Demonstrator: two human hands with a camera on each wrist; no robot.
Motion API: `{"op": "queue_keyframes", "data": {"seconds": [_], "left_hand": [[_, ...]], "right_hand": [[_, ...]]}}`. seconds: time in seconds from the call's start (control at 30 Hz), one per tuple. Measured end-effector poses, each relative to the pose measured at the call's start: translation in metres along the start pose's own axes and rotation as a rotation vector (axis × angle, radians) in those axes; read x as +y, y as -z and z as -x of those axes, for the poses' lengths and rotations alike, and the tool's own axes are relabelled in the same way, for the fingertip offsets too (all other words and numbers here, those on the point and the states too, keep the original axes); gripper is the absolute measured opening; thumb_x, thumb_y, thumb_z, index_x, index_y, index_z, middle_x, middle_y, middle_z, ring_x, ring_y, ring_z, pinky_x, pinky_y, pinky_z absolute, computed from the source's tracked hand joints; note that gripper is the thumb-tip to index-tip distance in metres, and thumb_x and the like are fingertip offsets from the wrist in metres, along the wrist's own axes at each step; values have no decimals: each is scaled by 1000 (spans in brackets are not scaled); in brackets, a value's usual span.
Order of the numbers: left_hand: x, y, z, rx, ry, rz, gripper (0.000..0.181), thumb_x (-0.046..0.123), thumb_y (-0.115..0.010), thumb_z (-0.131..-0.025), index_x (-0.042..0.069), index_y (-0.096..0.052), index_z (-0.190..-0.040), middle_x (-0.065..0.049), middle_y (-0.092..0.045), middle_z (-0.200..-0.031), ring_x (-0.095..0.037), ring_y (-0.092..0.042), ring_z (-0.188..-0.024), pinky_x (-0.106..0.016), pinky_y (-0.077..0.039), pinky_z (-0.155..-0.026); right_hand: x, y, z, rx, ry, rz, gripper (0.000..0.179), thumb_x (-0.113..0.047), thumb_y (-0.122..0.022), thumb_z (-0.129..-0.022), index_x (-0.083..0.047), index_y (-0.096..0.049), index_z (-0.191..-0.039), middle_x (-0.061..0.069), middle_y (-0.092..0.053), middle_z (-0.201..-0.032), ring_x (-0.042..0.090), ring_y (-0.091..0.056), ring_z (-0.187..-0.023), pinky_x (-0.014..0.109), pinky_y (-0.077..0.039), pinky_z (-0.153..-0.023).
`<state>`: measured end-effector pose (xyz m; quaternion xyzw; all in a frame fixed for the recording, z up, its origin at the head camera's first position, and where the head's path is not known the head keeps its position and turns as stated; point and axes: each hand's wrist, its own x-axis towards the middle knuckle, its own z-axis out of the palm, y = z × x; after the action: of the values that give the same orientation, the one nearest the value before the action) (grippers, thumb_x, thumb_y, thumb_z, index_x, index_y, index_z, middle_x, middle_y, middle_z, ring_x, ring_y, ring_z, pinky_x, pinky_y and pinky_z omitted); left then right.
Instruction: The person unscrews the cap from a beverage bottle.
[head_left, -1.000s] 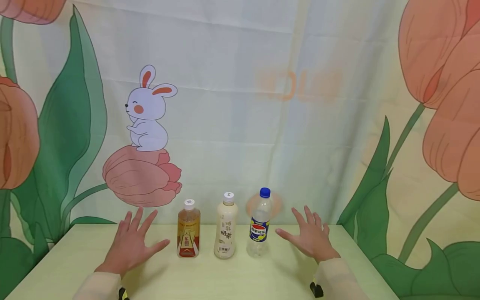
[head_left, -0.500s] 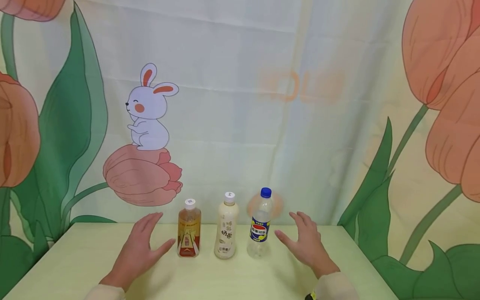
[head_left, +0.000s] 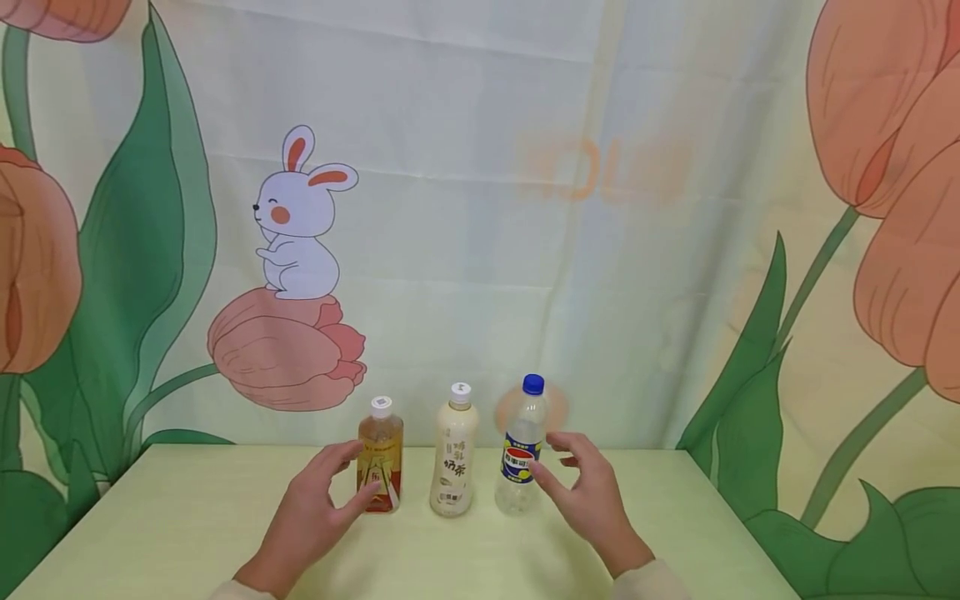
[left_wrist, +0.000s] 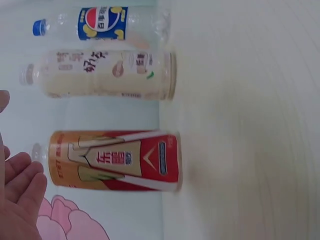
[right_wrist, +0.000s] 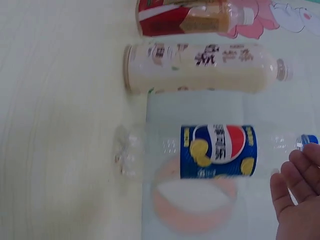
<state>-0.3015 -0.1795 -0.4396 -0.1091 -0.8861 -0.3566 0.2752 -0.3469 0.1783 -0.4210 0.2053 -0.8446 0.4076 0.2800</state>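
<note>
Closing In From Both Sides

A pale cloth backdrop point(head_left: 450, 275) fills most of the head view, printed with large tulips point(head_left: 892, 108) at both edges and a white rabbit point(head_left: 300, 258) left of centre. Below it, the light wood-grain tabletop point(head_left: 435, 558) spans the bottom of the frame.

The main change is in the hands. A second ago they were spread wide, clear of the bottles; now the left hand point(head_left: 311, 508), at lower left of centre, and the right hand point(head_left: 592, 504), at lower right of centre, have come inward. On each, the thumb stands apart from gently bent fingers. Whether either touches a bottle, I cannot tell.

The three bottles stand upright in a row at lower centre, their places on the table unchanged. Rightmost is the clear Pepsi bottle point(head_left: 517, 473), its label now overlapped by the right thumb. The cream-coloured milk tea bottle point(head_left: 452, 467) is in the middle, apart from both hands. Leftmost, the shorter amber drink bottle point(head_left: 392, 462) has its left side partly covered by the left fingers and thumb.

Smallest are the blue cap point(head_left: 533, 384) on the Pepsi and the white caps point(head_left: 461, 392) on the others.
</note>
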Motion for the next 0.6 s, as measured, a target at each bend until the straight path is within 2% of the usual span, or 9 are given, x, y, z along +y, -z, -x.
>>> {"op": "queue_keyframes", "data": {"seconds": [0.1,0.2,0.37,0.53,0.6], "left_hand": [[6,-5,-1,10,-3,25,56,27,-82,-89,6,-61,-137,-10,-68,-131,-33,-69,-118,-50,-59,-98],[9,-10,-1,19,-1,43,51,26,-82,-88,8,-66,-133,-8,-72,-126,-30,-71,-113,-48,-60,-95],[14,-18,-2,40,10,91,47,25,-83,-88,8,-69,-129,-8,-75,-120,-26,-73,-108,-47,-61,-92],[18,-25,-5,60,27,173,42,21,-83,-87,5,-71,-124,-11,-76,-118,-28,-74,-107,-44,-63,-89],[21,-29,-6,57,35,213,41,20,-83,-87,5,-71,-124,-13,-75,-118,-31,-74,-107,-43,-63,-88]], "right_hand": [[-8,-5,0,40,24,-101,34,-24,-83,-88,-11,-71,-117,2,-72,-117,23,-67,-106,32,-62,-88],[-16,-10,-2,52,10,-187,27,-21,-84,-87,-13,-73,-110,4,-75,-110,24,-70,-99,29,-62,-87],[-28,-17,-3,36,-76,-330,22,-18,-85,-85,-11,-77,-104,17,-77,-103,17,-74,-88,36,-62,-90],[-39,-24,-5,14,-144,-401,22,-20,-85,-85,-9,-79,-104,11,-79,-101,14,-76,-88,31,-61,-91],[-42,-27,-7,8,-153,-407,24,-21,-84,-85,-9,-79,-105,7,-79,-103,14,-76,-88,27,-61,-87]]}}
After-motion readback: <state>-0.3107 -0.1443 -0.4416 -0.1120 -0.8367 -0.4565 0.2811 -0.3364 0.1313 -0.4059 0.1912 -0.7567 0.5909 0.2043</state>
